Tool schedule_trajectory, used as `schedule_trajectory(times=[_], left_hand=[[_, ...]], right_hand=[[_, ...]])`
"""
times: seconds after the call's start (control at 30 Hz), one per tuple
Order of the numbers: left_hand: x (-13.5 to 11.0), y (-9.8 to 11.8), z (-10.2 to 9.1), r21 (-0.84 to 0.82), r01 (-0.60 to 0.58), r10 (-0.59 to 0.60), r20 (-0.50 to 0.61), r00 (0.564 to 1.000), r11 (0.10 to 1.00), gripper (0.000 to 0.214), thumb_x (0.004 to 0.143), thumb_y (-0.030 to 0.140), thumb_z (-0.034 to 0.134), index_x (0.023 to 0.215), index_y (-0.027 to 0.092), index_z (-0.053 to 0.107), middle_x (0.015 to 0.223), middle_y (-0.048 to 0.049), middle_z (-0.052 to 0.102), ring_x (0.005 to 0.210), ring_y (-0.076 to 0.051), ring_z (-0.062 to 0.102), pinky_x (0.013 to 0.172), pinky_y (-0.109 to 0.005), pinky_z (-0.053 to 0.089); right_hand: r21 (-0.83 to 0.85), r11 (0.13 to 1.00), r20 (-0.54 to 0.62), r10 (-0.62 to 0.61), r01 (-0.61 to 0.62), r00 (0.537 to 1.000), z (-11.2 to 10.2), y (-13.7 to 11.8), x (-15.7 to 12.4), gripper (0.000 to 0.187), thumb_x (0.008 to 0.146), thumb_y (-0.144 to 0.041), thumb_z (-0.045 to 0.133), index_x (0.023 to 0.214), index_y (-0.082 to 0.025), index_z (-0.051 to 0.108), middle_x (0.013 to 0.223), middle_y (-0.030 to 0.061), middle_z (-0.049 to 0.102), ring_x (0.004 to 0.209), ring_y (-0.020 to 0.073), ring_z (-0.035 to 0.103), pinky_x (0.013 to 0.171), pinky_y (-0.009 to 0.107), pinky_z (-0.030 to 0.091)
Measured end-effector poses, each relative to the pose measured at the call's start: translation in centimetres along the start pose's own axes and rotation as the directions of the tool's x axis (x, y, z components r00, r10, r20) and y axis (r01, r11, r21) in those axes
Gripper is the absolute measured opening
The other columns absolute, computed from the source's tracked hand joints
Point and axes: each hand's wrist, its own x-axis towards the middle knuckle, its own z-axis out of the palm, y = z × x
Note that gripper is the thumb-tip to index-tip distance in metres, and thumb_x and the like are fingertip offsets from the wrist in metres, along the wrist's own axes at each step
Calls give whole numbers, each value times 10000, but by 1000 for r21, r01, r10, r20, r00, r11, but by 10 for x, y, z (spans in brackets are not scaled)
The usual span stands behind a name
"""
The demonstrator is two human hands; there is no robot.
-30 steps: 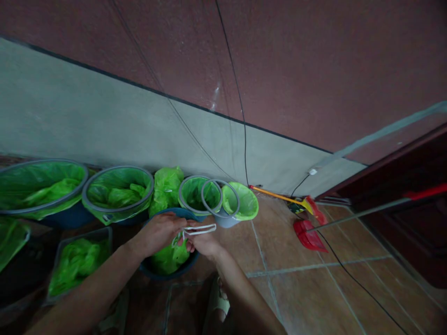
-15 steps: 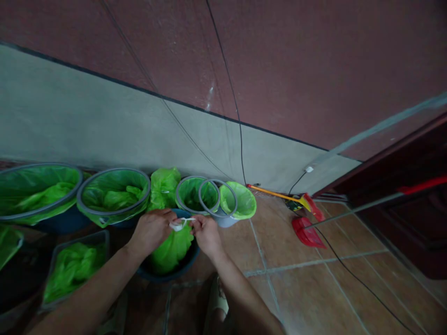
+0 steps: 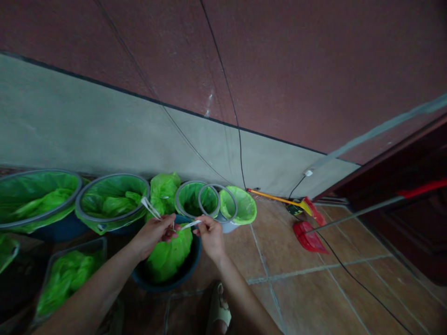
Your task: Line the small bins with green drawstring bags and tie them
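Note:
A green trash bag, gathered at its top, sits in a round dark blue bin in front of me. From its neck come white drawstrings. My left hand pinches the string on the left, and a white loop sticks up past its fingers. Fingertips of my right hand are closed on the string's other end, which stretches between both hands over the bag. The exact knot or crossing at the neck is partly hidden by my left fingers.
Along the wall stand bins lined with green bags, a tied green bag, and a pale bin with a loose grey ring. A bag-filled square bin is at left. A red dustpan, broom and cable lie right.
My hands have spread slightly apart, drawing the drawstring longer between them. A white loop now stands out above my left hand. The view has tilted a little.

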Motion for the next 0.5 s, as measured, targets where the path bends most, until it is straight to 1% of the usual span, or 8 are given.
schedule_trajectory(times=[0.07, 0.13, 0.2, 0.27, 0.33, 0.4, 0.43, 0.5], left_hand=[[1, -2, 3, 33, -50, 49, 34, 998, 998, 450, 655, 594, 703, 718, 155, 627, 692, -38, 657, 624, -153, 590, 588, -277, 451], [3, -4, 3, 141, -161, 146, 114, 983, 977, 375, 651, 510, 723, 761, 158, 658, 695, -17, 654, 653, -155, 588, 627, -278, 458], [5, -5, 4, 276, -274, 220, 213, 952, 921, 310, 662, 456, 705, 759, 163, 678, 705, -14, 671, 685, -170, 597, 662, -284, 461], [5, -6, 5, 371, -356, 258, 289, 922, 858, 283, 710, 451, 655, 749, 172, 686, 737, -27, 700, 736, -195, 619, 713, -298, 474], [4, -8, 6, 415, -412, 281, 341, 897, 811, 283, 783, 452, 584, 792, 188, 687, 775, -31, 715, 773, -205, 630, 737, -301, 478], [3, -10, 7, 442, -444, 299, 361, 884, 779, 280, 839, 440, 520, 846, 203, 670, 777, -21, 700, 747, -192, 620, 713, -289, 472], [3, -11, 6, 457, -446, 303, 353, 885, 769, 277, 855, 439, 498, 838, 208, 649, 744, -11, 676, 701, -181, 604, 681, -281, 463], [4, -14, 5, 470, -427, 304, 316, 899, 772, 269, 865, 445, 479, 796, 214, 598, 674, 11, 616, 614, -160, 566, 623, -269, 445]], right_hand=[[43, 999, 7, -29, 28, 1000, 2, -8, -3, 225, 831, -377, 591, 903, -203, 715, 777, 13, 699, 638, 159, 652, 634, 279, 530], [51, 996, 44, -75, 72, 996, 4, -17, -8, 218, 831, -372, 600, 901, -211, 731, 792, 17, 705, 672, 165, 654, 660, 283, 535], [33, 991, 100, -133, 130, 986, 6, -25, -13, 201, 840, -351, 599, 898, -219, 739, 815, 21, 709, 701, 165, 650, 672, 277, 530], [10, 985, 167, -172, 173, 971, 8, -31, -17, 229, 847, -330, 603, 1006, -231, 733, 900, 23, 720, 703, 152, 640, 665, 263, 524], [-21, 987, 230, -148, 157, 962, 10, -31, -20, 398, 867, -325, 591, 1256, -256, 636, 1052, 26, 713, 653, 124, 623, 622, 246, 514], [-80, 992, 281, -73, 100, 957, 11, -27, -21, 545, 909, -325, 538, 1445, -277, 456, 1130, 31, 690, 578, 99, 601, 561, 234, 493], [-118, 990, 296, -39, 76, 954, 11, -25, -20, 559, 930, -315, 500, 1479, -272, 404, 1094, 28, 692, 551, 96, 591, 542, 230, 480], [-193, 978, 296, -15, 75, 955, 10, -20, -19, 535, 940, -281, 471, 1471, -241, 413, 944, 11, 691, 551, 108, 585, 547, 229, 464]])
